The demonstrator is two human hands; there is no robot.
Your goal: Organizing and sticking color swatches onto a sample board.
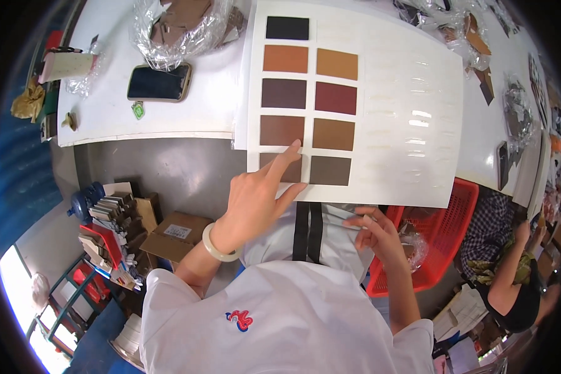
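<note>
A large white sample card [411, 143] lies over the table's near edge, with several coloured swatches in two columns on its left half. My left hand [255, 196] rests on its lower left part, index finger stretched onto the lower right corner of a brown swatch [282, 129] and thumb spread out. Part of the swatch below is covered by that hand. Beside it is a grey-brown swatch [330, 171]. Below the card's lower edge, my right hand [380, 234] hovers near my lap, fingers loosely bent and apart, holding nothing. Pale glue-like strips [383, 115] mark the card's right half.
A phone [159, 83] and a plastic bag of brown pieces [184, 28] lie on the white table [106, 118]. A red plastic basket [445, 240] stands right of my lap. Cardboard boxes [177, 234] sit at left. Another person [511, 280] works at right.
</note>
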